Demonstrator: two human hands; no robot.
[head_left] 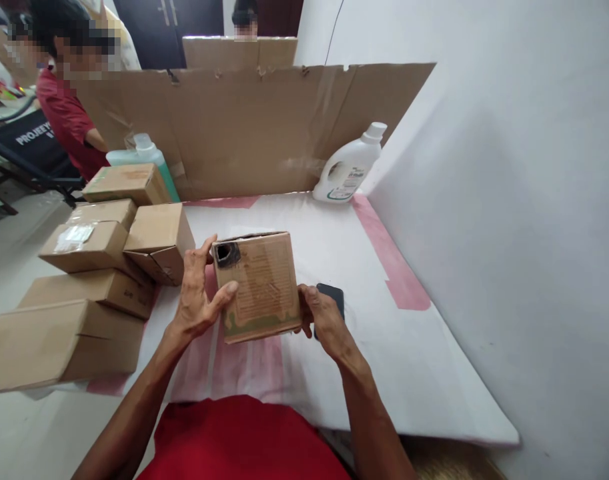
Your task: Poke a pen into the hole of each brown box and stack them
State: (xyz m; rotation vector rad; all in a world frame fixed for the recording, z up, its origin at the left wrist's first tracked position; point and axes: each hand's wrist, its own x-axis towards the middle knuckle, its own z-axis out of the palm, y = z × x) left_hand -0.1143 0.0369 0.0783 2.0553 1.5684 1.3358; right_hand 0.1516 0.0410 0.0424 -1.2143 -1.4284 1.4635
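Observation:
I hold a small cardboard box [261,283] upright over the white table [409,360], its taped face turned toward me, with a dark torn patch at its upper left corner. My left hand [197,297] grips its left side, thumb across the front. On the box's right lower edge rests my right hand [321,320], fingers curled behind it. A dark phone-like object [331,295] lies flat on the table just behind my right hand.
Several stacked cardboard boxes [89,280] crowd the table's left side. A cardboard sheet [264,127] stands at the back, with a white detergent bottle [349,167] and a green bottle [149,157] before it. A person in red [69,120] sits at far left. A white wall [509,200] runs along the right.

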